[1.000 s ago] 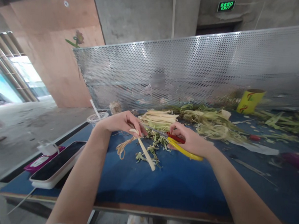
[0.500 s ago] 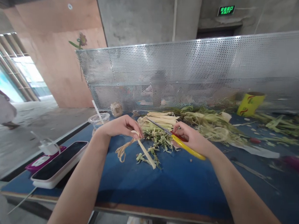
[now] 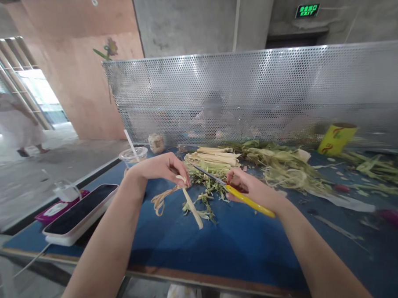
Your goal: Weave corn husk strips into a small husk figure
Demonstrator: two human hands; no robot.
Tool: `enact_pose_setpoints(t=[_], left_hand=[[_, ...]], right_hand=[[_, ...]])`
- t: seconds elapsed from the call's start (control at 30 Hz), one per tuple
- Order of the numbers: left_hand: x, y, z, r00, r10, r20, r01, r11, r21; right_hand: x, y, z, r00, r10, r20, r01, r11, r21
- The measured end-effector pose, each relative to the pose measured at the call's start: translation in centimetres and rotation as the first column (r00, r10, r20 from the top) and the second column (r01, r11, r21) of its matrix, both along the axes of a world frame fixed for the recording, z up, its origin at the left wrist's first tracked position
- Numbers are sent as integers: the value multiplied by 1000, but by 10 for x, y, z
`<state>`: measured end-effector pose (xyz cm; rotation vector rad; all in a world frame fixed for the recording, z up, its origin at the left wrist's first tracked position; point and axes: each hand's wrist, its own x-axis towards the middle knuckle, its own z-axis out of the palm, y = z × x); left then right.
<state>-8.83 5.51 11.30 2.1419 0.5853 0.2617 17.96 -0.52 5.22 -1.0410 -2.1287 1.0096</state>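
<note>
My left hand point(image 3: 171, 169) is closed in a pinch on a pale, rolled strip of plant husk point(image 3: 193, 208), whose end points down toward the table. A tan tie of dry fibre point(image 3: 160, 201) hangs in loops to the left of that pinch. My right hand point(image 3: 250, 186) is closed round a pair of scissors with yellow handles point(image 3: 246, 199); their blades point(image 3: 207, 173) point left toward my left hand and do not touch the strip. Between and behind my hands lie green plant trimmings point(image 3: 209, 182) and a stack of pale husk strips point(image 3: 215, 157).
On the left are a clear cup point(image 3: 132, 155) with a straw, a phone point(image 3: 80, 214) and a purple power strip point(image 3: 59, 206). More husks point(image 3: 280, 163) and a yellow roll point(image 3: 337, 138) stand at the right, before a perforated metal screen point(image 3: 188, 96). Someone in white point(image 3: 17, 121) walks beyond.
Both hands keep their holds and have barely moved. The strip's lower end has swung slightly left and down. The person in white at the far left has come further into view.
</note>
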Motion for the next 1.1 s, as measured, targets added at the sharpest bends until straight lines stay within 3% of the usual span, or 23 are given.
enact_pose_setpoints(t=[1.1], left_hand=[[1,1,-1,1000,-7,5,7,1000,-21]], right_hand=[[-5,-5,5,1000,-8,5,8,1000,-18]])
